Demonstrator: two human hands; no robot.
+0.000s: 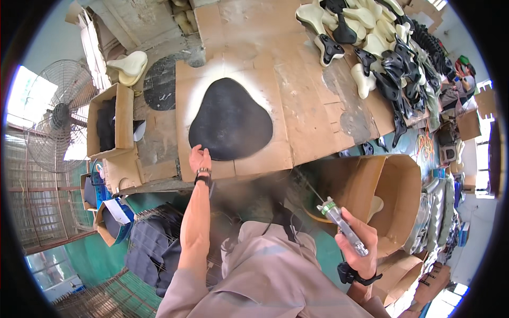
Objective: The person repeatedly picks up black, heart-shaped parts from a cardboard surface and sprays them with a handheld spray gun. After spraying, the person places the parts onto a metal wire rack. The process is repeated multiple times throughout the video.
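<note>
A black saddle cover (230,119), rounded and triangular, lies flat on a cardboard sheet (260,164), with a whitish sprayed-looking halo around its upper edges. At its lower left corner, my left hand (200,158) has its fingers closed at the edge, seemingly pinching it. My right hand (358,238) is wrapped round a silver spray gun (342,225) with a green ring, held low to the right, off the table and apart from the cover. A thin tip extends from the gun toward the table edge.
Cream and black bicycle saddles (371,26) are heaped at the far right. An open carton (124,119) holding dark pieces stands left, near a cream saddle shell (130,68) and a large fan (61,114). Right of my legs is a big cardboard box (392,201). Another person (464,79) is far right.
</note>
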